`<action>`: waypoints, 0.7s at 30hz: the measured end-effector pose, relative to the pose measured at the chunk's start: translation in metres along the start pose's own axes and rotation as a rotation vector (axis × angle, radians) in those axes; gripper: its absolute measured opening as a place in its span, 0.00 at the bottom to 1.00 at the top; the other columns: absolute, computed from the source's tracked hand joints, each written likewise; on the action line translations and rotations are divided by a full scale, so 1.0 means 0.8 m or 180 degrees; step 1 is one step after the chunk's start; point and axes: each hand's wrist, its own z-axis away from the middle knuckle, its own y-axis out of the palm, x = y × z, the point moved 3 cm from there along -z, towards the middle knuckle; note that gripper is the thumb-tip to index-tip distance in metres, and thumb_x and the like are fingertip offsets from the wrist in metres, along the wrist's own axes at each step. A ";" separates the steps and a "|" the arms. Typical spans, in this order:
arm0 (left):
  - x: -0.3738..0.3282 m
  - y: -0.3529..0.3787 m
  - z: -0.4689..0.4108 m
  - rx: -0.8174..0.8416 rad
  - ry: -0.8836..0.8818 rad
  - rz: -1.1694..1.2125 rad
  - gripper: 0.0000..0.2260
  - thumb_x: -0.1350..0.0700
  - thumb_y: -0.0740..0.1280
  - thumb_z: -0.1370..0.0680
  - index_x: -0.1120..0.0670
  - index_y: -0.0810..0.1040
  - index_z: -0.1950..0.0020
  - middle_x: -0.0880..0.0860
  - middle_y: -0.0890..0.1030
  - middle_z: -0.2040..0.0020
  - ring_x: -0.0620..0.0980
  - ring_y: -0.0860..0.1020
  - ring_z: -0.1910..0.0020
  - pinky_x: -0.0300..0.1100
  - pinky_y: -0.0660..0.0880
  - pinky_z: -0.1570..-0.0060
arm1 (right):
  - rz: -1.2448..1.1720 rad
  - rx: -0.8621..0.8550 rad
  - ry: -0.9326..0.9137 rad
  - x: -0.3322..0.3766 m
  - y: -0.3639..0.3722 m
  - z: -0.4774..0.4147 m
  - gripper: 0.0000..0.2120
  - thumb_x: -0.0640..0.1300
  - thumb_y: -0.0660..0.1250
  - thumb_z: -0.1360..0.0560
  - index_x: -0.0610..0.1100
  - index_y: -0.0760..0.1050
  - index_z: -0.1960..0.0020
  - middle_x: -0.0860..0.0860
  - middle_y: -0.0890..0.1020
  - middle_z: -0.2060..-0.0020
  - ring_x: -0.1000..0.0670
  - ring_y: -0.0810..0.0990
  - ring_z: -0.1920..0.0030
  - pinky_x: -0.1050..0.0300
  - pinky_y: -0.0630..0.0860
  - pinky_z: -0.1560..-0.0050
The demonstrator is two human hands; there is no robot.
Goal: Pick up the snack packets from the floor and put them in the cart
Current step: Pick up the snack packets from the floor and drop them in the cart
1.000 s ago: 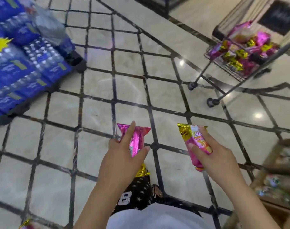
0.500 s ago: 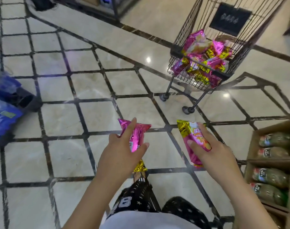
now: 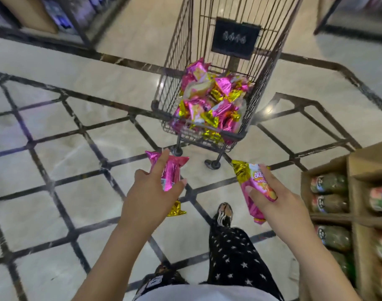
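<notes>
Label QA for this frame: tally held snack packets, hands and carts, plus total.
Held snack packets: 2 (left-hand packet, right-hand packet)
Hands: 2 (left hand, right hand)
Cart: 1
Total: 5; packet heap inside it left uncounted.

Glossy cream marble floor (image 3: pixel 81 148) with dark diagonal grid lines, light spots reflected on it. Wire cart (image 3: pixel 179 68) stands on it upper centre on small wheels (image 3: pixel 211 164), basket holding a heap of pink-and-gold snack packets (image 3: pixel 209 101). Cardboard display boxes (image 3: pixel 359 161) sit on the floor at right edge, bottles (image 3: pixel 329 183) lying on their sides inside. Dark shelf frame (image 3: pixel 77 25) on the floor top left, blurred. Person's shoe (image 3: pixel 225 213) planted on a tile, nearer the camera than the cart
</notes>
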 end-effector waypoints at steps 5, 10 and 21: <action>-0.120 0.021 -0.066 0.0129 0.0132 0.0265 0.32 0.35 0.62 0.24 0.26 0.46 0.26 0.56 0.69 0.37 0.55 0.77 0.45 0.43 0.69 0.53 | 0.0098 -0.0011 -0.0268 0.026 -0.093 -0.095 0.28 0.61 0.62 0.24 0.68 0.58 0.26 0.49 0.78 0.54 0.50 0.72 0.56 0.53 0.69 0.56; -0.181 0.019 -0.126 0.0080 0.0215 0.0288 0.32 0.33 0.61 0.25 0.26 0.46 0.27 0.57 0.69 0.36 0.56 0.76 0.43 0.48 0.73 0.42 | -0.0044 -0.0126 -0.0392 0.048 -0.143 -0.173 0.28 0.62 0.63 0.24 0.67 0.58 0.26 0.49 0.80 0.44 0.48 0.75 0.51 0.53 0.69 0.53; -0.190 -0.019 -0.307 0.0274 0.0338 -0.0064 0.33 0.35 0.63 0.25 0.27 0.46 0.26 0.59 0.68 0.35 0.56 0.78 0.51 0.47 0.74 0.48 | -0.0015 -0.0104 -0.0053 0.124 -0.129 -0.293 0.29 0.64 0.61 0.24 0.68 0.56 0.25 0.52 0.77 0.51 0.51 0.74 0.55 0.54 0.71 0.56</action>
